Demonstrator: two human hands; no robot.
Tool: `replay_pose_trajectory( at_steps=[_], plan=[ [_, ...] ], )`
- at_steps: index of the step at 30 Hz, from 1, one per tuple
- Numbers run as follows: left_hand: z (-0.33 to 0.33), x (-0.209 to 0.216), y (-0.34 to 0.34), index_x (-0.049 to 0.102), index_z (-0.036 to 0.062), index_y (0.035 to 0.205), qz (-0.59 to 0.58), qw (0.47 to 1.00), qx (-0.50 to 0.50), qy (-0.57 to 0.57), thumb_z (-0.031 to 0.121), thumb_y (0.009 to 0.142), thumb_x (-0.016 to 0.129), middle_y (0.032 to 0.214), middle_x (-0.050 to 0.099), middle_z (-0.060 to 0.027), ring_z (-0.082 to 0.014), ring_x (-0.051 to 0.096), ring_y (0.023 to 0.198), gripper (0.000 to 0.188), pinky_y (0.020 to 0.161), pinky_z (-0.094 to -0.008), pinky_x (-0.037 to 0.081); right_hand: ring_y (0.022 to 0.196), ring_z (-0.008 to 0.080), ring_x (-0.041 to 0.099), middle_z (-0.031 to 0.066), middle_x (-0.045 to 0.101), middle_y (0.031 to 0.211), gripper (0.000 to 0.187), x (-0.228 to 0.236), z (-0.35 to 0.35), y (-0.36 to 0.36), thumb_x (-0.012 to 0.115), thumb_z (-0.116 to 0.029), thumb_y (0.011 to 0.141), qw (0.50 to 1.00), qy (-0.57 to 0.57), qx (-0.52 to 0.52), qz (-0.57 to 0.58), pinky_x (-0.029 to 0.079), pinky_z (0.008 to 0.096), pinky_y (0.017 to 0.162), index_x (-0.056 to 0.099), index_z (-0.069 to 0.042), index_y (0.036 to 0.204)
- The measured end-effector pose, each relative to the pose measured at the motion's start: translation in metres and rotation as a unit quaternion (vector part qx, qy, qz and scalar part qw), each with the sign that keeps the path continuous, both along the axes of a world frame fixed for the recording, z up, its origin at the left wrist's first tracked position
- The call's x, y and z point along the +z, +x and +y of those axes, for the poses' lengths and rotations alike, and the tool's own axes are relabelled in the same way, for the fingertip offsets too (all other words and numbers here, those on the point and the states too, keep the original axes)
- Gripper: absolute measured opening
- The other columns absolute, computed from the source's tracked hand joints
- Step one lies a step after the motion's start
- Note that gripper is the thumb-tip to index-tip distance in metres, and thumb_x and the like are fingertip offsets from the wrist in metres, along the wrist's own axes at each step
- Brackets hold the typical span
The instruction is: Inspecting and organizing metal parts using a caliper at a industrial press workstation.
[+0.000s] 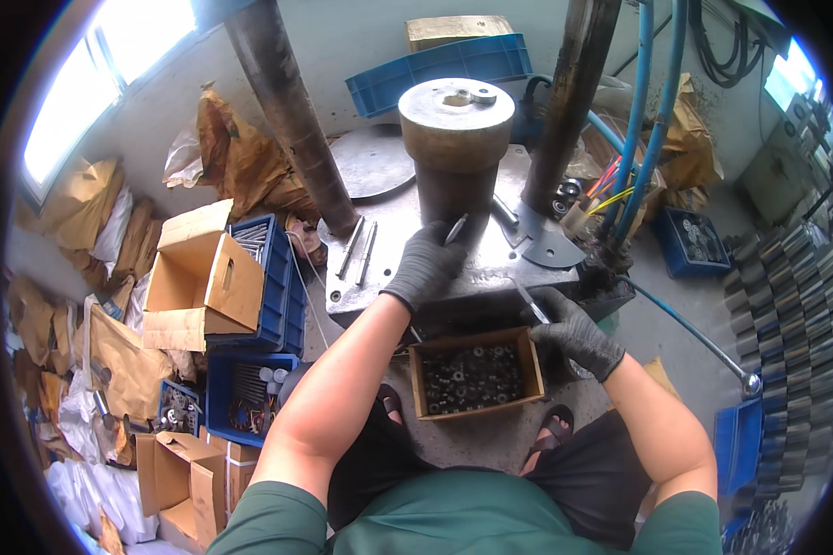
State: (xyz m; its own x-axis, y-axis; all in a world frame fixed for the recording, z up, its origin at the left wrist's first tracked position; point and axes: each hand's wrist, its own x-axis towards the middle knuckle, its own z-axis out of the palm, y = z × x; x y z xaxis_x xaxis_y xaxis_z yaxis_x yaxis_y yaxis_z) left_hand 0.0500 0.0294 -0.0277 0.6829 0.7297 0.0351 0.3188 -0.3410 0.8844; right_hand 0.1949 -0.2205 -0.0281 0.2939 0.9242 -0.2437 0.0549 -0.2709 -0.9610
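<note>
My left hand, in a dark grey glove, is closed round a short metal pin beside the base of a thick steel cylinder. A small flat metal part lies on the cylinder's bright top. Over the front edge of the metal bed plate, my gloved right hand grips a slim pointed metal tool; its exact kind is unclear. Two metal rods, one at the far left and another beside it, lie on the plate. Below the hands stands a box of small dark metal rings.
Steel columns rise at left and right of the cylinder. A curved plate lies near blue hoses. Cardboard boxes and blue crates stand at left. Stacked metal parts line the right.
</note>
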Motion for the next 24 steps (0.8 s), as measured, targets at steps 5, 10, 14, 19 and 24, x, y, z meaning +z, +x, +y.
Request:
replay_pose_trajectory(
  at_steps=[5,10,14,19,24],
  plan=[
    [0.004,-0.002,-0.001,0.06,-0.0071,0.126,-0.056,0.988,-0.012,-0.145,0.018,0.088,0.065,0.09,0.071,-0.0182,-0.0233,0.068,0.08,0.046,0.074,-0.0373,0.055,0.125,0.0194,0.054,0.009,0.058,0.134,0.072,-0.005,-0.001,0.002,0.077,-0.007,0.08,0.999,0.042,0.005,0.019,0.043,0.0345,0.11,0.05,-0.004,0.146],
    [0.006,-0.006,-0.002,0.059,-0.0038,0.129,-0.013,0.998,-0.016,-0.051,0.012,0.09,0.063,0.092,0.07,-0.0139,-0.0202,0.067,0.082,0.042,0.076,-0.0349,0.054,0.128,0.0211,0.053,0.0095,0.059,0.135,0.072,-0.005,0.002,-0.002,0.078,-0.008,0.079,0.998,0.028,-0.004,-0.06,0.041,0.0354,0.113,0.05,-0.002,0.145],
    [0.0,-0.002,-0.002,0.062,-0.0028,0.118,-0.052,0.992,-0.002,-0.11,0.009,0.091,0.063,0.094,0.071,-0.0118,-0.0192,0.067,0.084,0.03,0.079,-0.0327,0.054,0.127,0.0213,0.053,0.0108,0.059,0.134,0.071,0.002,0.002,-0.004,0.076,-0.008,0.078,0.997,0.012,0.006,-0.079,0.042,0.0357,0.112,0.05,-0.001,0.144],
    [-0.004,0.006,-0.005,0.061,-0.0011,0.116,-0.049,0.994,0.006,-0.095,0.007,0.089,0.062,0.092,0.071,-0.0105,-0.0187,0.067,0.082,0.028,0.076,-0.0325,0.055,0.114,0.0204,0.061,0.0127,0.065,0.124,0.065,0.004,0.005,-0.008,0.074,-0.008,0.078,0.991,0.026,-0.012,-0.132,0.05,0.034,0.102,0.054,-0.004,0.14],
    [-0.012,0.015,-0.01,0.061,0.0026,0.116,-0.081,0.989,-0.01,-0.123,0.007,0.089,0.063,0.091,0.071,-0.0084,-0.0125,0.062,0.069,0.028,0.062,-0.0278,0.051,0.114,0.0205,0.061,0.0146,0.064,0.125,0.063,0.002,0.008,-0.013,0.075,-0.01,0.079,0.989,0.069,-0.03,-0.127,0.051,0.0344,0.101,0.054,-0.001,0.138]
  ],
)
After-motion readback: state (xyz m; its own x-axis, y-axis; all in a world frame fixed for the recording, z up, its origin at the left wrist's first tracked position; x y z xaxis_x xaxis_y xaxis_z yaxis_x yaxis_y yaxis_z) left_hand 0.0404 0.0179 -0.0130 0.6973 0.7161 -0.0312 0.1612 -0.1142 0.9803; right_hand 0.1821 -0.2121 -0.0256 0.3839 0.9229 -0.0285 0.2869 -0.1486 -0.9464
